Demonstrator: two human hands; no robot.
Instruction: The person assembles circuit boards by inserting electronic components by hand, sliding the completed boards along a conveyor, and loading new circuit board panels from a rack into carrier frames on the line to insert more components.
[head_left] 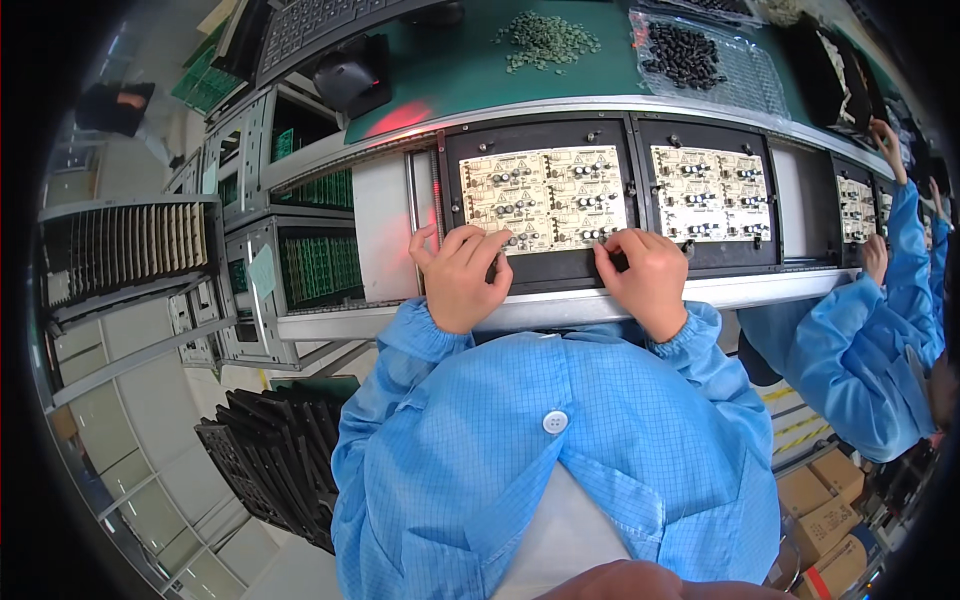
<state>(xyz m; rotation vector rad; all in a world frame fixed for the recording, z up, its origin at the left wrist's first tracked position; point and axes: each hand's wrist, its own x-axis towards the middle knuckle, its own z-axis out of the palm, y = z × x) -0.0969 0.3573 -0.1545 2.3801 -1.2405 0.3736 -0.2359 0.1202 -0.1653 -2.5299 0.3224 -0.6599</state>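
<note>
The left hand (462, 272) bends its fingers in a loose fan over the near left corner of a cream circuit board panel (545, 185); the right hand (645, 278) curls its fingers at the near right edge. Whether either pinches a component cannot be told. The panel lies in a black carrier (555, 270), left of a second panel (710, 190). It should be light and stiff, its upright parts easily bent, so best held by bare edges. Beyond, green pieces (547, 42) lie heaped on the green tabletop (450, 70).
</note>
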